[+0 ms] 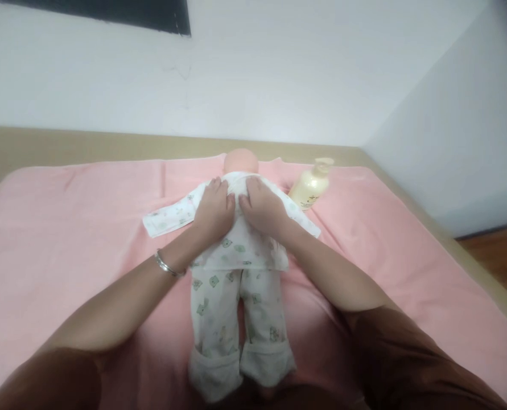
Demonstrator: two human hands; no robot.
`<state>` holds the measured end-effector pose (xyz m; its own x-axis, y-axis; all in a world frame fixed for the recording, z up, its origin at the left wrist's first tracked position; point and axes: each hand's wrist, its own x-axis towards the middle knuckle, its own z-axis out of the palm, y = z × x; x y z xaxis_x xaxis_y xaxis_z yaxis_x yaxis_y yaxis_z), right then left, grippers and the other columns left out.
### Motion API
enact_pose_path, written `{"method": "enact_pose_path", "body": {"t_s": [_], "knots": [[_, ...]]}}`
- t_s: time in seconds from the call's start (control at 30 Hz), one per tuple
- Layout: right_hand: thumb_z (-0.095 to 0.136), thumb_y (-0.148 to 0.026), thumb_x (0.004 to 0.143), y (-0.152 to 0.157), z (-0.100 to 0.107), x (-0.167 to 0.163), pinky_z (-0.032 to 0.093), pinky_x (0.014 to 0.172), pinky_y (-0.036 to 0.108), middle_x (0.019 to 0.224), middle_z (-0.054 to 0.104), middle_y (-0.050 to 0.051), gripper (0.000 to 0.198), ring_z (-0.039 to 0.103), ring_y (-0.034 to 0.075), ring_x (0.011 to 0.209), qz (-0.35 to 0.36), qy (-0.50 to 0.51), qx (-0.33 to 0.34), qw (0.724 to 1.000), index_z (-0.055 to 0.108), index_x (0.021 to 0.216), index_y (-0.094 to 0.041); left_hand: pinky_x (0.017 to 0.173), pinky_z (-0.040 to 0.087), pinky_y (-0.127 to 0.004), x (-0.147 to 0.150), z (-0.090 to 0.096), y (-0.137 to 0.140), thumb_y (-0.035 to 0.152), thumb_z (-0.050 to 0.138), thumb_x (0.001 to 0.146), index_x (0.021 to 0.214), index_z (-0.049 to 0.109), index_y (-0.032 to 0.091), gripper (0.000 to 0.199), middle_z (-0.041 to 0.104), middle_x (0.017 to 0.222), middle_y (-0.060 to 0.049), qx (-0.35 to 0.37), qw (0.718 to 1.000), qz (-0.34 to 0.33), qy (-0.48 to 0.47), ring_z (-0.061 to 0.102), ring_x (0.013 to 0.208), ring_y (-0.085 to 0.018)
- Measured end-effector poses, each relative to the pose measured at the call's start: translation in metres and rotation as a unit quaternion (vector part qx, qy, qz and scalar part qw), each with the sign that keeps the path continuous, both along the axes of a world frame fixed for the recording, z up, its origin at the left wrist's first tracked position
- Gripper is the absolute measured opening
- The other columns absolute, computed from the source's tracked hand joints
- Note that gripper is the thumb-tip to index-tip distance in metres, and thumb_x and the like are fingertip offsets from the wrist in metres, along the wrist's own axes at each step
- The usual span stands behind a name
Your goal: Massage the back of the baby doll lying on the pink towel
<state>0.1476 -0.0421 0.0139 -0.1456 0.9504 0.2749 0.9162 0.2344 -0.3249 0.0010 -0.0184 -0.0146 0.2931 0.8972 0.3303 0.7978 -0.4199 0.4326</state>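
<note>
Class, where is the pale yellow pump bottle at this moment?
In the head view, the pump bottle is on the pink cloth, right of the doll's head, just beyond the shirt sleeve on that side, near the cloth's far edge.

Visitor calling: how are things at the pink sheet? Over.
Left hand and right hand open, resting on the clothed doll. Doll stretched out on the pink sheet. Pump bottle off to the right, clear of both hands.

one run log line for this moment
doll: lying on pink sheet; left hand: on its white shirt; right hand: on shirt; pump bottle: right of doll
</note>
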Motion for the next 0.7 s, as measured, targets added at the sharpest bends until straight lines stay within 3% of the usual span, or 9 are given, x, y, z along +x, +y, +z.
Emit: {"method": "enact_pose_path", "body": {"t_s": [0.1,0.17,0.33,0.5,0.7], "knots": [[0.040,-0.031,0.100,0.015,-0.004,0.010,0.045,0.109,0.050,0.134,0.061,0.024,0.041,0.055,0.036,0.127,-0.007,0.023,-0.011,1.000,0.058,0.123,-0.003,0.126,0.034,-0.055,0.006,0.002,-0.020,0.021,0.029,0.098,0.136,0.052,-0.001,0.050,0.051,0.149,-0.026,0.066,0.997,-0.031,0.039,0.041,0.148,-0.034],[0.039,-0.033,0.100,0.021,-0.008,0.014,0.045,0.109,0.051,0.135,0.060,0.025,0.042,0.055,0.036,0.126,0.003,0.013,-0.006,1.000,0.057,0.123,-0.004,0.125,0.036,-0.055,0.009,0.004,-0.028,0.017,0.031,0.097,0.133,0.054,-0.001,0.047,0.052,0.147,-0.027,0.072,0.995,-0.039,0.053,0.043,0.147,-0.034],[0.033,-0.029,0.104,0.016,-0.008,0.014,0.041,0.113,0.051,0.140,0.056,0.029,0.050,0.052,0.037,0.133,0.030,-0.090,0.009,0.995,0.050,0.136,0.005,0.126,0.034,-0.055,0.008,0.011,-0.020,0.021,0.034,0.097,0.130,0.056,0.001,0.045,0.049,0.151,-0.025,0.002,0.999,-0.037,0.014,0.040,0.149,-0.034],[0.032,-0.029,0.105,-0.014,-0.004,-0.003,0.043,0.111,0.050,0.138,0.057,0.032,0.055,0.055,0.040,0.129,0.014,-0.168,0.048,0.985,0.049,0.138,0.011,0.129,0.027,-0.052,0.001,0.015,0.002,0.029,0.032,0.097,0.141,0.051,0.002,0.055,0.043,0.158,-0.021,-0.086,0.996,-0.008,-0.034,0.034,0.152,-0.032],[0.036,-0.020,0.101,-0.033,-0.008,-0.017,0.042,0.116,0.049,0.139,0.058,0.031,0.051,0.054,0.039,0.133,0.022,-0.176,0.090,0.980,0.053,0.139,0.010,0.132,0.020,-0.051,-0.003,0.003,0.014,0.036,0.031,0.097,0.149,0.043,0.001,0.064,0.038,0.161,-0.019,-0.087,0.993,0.009,-0.080,0.030,0.154,-0.030]]}}
